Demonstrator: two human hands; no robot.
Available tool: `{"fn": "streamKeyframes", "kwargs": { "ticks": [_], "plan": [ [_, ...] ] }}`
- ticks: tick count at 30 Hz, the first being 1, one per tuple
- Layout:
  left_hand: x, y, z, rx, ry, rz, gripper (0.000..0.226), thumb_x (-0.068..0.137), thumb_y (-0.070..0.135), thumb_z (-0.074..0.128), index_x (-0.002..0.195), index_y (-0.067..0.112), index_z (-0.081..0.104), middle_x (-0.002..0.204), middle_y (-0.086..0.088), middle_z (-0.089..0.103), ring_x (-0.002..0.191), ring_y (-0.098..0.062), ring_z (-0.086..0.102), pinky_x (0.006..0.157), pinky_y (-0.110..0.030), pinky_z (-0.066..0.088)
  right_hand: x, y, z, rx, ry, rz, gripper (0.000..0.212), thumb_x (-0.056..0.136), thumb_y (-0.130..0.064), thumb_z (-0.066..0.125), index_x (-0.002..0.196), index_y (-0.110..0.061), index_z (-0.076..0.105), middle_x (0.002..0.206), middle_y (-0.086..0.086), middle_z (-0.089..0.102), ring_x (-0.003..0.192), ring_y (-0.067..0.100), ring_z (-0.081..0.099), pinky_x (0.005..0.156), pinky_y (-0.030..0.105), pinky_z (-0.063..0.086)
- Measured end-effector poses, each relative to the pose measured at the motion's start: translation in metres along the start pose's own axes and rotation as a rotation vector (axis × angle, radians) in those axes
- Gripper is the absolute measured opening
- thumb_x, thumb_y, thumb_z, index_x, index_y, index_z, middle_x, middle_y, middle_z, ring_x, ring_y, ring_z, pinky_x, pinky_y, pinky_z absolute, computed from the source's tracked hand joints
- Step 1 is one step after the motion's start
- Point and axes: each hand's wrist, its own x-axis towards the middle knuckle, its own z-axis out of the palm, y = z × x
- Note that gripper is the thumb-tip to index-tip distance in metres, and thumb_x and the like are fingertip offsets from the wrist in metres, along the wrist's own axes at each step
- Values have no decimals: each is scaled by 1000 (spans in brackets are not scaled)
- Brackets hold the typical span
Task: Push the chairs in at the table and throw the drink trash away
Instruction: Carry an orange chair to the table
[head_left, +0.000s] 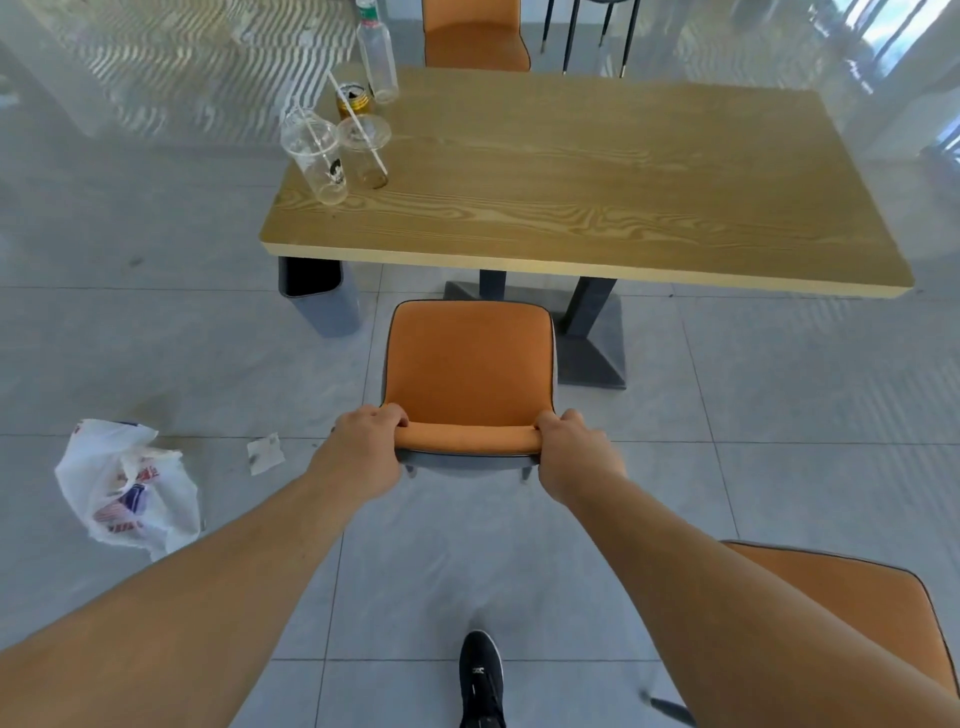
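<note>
An orange chair (470, 364) stands in front of the wooden table (597, 171), its seat just short of the table's near edge. My left hand (366, 447) and my right hand (576, 452) both grip the top of its backrest. At the table's far left corner stands the drink trash: two clear plastic cups (317, 156) with straws, a gold can (354, 100) and a clear plastic bottle (378, 54). A second orange chair (857, 597) stands at my right, partly behind my arm. A third orange chair (475, 34) sits at the table's far side.
A grey bin (319, 293) stands on the floor under the table's left corner. A crumpled white plastic bag (127, 493) and a scrap of paper (266, 453) lie on the tiled floor at my left. The table's dark base (592, 338) is beside the chair. My black shoe (480, 675) is below.
</note>
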Motion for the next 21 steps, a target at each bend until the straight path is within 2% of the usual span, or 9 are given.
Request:
{"fn": "streamKeyframes", "kwargs": {
  "ticks": [2, 4, 6, 8, 11, 17, 21],
  "plan": [
    [-7, -2, 1, 12, 14, 0, 50, 88, 16, 72, 133, 26, 53, 125, -5, 56, 109, -22, 48, 88, -39, 52, -5, 2, 4, 31, 33, 1, 32, 100, -19, 58, 128, -24, 43, 111, 3, 47, 88, 29, 50, 75, 43, 52],
    [-21, -1, 3, 35, 31, -13, 59, 91, 28, 74, 143, 25, 46, 138, -4, 51, 123, -25, 46, 93, -41, 52, -19, 9, 10, 78, 71, 22, 55, 98, -24, 62, 144, -23, 32, 125, 6, 47, 92, 30, 55, 73, 40, 50],
    [-40, 3, 2, 38, 26, -32, 72, 92, 38, 73, 153, 26, 36, 153, -2, 41, 138, -26, 37, 104, -44, 49, -41, 19, 17, 92, 59, 62, 82, 96, -32, 67, 158, -24, 14, 146, 8, 39, 109, 32, 59, 78, 40, 52],
    [-62, 9, -4, 24, 15, -28, 77, 92, 43, 71, 156, 27, 31, 159, -1, 34, 143, -27, 32, 109, -46, 45, -72, 32, 24, 84, 29, 85, 94, 95, -37, 68, 162, -26, 3, 157, 8, 32, 125, 35, 54, 89, 42, 53],
    [-101, 28, -17, -18, -16, 31, 76, 90, 44, 69, 155, 28, 35, 159, 3, 35, 139, -26, 38, 104, -45, 47, -132, 56, 26, 21, 42, 78, 87, 95, -46, 67, 161, -24, 14, 161, 8, 33, 138, 35, 42, 104, 47, 49],
    [-205, 114, -18, 41, 13, 313, 78, 90, 52, 68, 155, 25, 35, 158, -2, 38, 140, -27, 39, 106, -45, 42, -287, 101, 15, -14, 184, 102, 74, 96, -55, 59, 155, -21, 31, 154, 9, 44, 138, 34, 43, 111, 49, 44],
    [-282, 183, 5, 18, -78, 481, 82, 91, 48, 71, 158, 21, 31, 165, -8, 29, 147, -32, 32, 116, -47, 35, -388, 140, 13, -38, 255, 127, 71, 94, -54, 59, 152, -23, 35, 153, 7, 46, 140, 34, 42, 113, 48, 40]
  ]
}}
